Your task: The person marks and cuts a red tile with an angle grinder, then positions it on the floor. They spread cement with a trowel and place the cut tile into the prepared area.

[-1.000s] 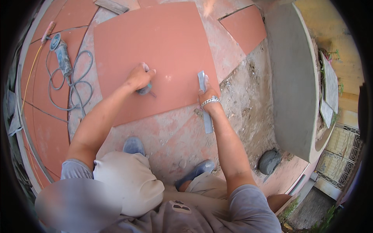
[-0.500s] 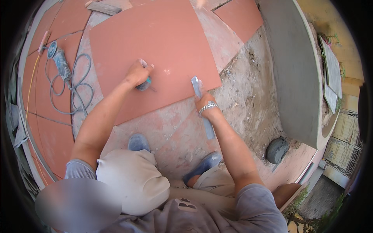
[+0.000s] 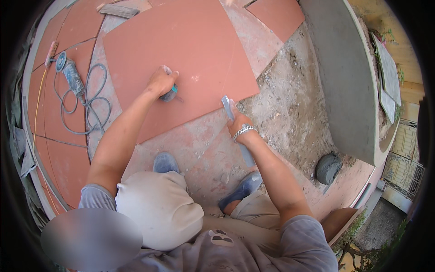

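Note:
My left hand (image 3: 161, 81) is closed on a small dark tool with a teal part (image 3: 169, 94), resting on a large terracotta-coloured slab (image 3: 181, 41). A thin piece, too small to name, sticks out from the tool. My right hand (image 3: 237, 119) grips a long, flat grey metal bar (image 3: 247, 155), whose far end reaches the slab's near edge, left of its right corner. A faint thin line runs across the slab above the bar. A small pale scuff shows between my hands.
An angle grinder (image 3: 72, 77) with coiled cable lies left on red paving (image 3: 50, 113). A grey curved wall (image 3: 342, 81) borders rubble-strewn ground (image 3: 287, 104) at right, with a dark mortar container or mound (image 3: 327, 168). A plank (image 3: 118, 12) lies at top left. My feet are below the slab.
My right hand and the metal bar have moved back toward me and slightly left over the slab. My left hand stays roughly in place. The view has shifted a little.

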Tool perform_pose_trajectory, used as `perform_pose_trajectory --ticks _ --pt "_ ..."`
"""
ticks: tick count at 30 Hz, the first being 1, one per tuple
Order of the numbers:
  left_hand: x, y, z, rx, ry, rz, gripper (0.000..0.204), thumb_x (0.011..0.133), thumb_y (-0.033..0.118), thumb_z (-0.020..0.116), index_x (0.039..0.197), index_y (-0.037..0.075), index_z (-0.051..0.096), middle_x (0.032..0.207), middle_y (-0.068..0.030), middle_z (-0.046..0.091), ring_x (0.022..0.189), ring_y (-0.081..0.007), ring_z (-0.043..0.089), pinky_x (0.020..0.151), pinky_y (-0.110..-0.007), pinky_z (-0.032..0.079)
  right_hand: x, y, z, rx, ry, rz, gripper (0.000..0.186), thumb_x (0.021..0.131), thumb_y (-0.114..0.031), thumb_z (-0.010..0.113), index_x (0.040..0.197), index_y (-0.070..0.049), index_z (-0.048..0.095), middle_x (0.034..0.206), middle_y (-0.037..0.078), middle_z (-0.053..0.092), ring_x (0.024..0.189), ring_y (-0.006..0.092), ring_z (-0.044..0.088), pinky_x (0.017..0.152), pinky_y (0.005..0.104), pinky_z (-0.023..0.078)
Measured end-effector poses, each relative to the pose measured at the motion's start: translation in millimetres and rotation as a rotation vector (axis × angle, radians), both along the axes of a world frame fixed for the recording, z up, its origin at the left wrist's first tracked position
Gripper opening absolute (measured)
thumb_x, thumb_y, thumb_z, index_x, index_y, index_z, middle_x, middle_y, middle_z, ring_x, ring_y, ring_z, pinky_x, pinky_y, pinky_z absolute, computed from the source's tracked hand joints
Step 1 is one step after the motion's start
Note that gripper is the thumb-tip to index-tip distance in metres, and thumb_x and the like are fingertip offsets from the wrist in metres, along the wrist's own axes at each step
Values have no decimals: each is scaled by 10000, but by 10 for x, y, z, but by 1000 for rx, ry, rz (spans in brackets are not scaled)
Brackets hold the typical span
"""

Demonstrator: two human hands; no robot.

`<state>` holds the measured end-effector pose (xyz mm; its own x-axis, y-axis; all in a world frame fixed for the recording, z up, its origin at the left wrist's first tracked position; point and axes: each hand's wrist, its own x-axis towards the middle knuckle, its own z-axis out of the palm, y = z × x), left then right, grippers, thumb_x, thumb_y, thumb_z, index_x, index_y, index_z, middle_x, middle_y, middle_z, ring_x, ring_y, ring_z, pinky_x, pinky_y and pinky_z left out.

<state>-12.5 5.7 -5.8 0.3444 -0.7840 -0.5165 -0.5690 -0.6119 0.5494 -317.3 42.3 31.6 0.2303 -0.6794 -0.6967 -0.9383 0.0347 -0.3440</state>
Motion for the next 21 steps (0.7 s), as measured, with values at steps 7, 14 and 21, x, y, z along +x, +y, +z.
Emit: perform_pose_trajectory --ticks 7,14,21 --pt "11 10 -19 -6 -24 -31 382 957 377 625 1052 7 646 994 -148 708 960 -276 673 883 -409 509 -83 70 68 123 -16 11 740 992 -182 511 1649 -182 170 1257 320 643 1146 440 653 1000 473 516" --pt "-11 24 -10 -21 -26 16 374 951 373 630 1037 10 654 993 -157 709 969 -275 674 892 -408 510 -123 -568 -367 -263 -115 -132 735 993 -174 540 1643 -199 199 924 216 706 727 312 703 698 423 582" --pt "17 1 36 68 29 -22 421 976 384 595 1184 18 610 1172 -193 694 1137 -333 656 982 -441 496 108 -1159 -340 -136 -196 -333 687 1023 -151 502 1643 -220 213 756 113 673 556 244 648 517 376 569"
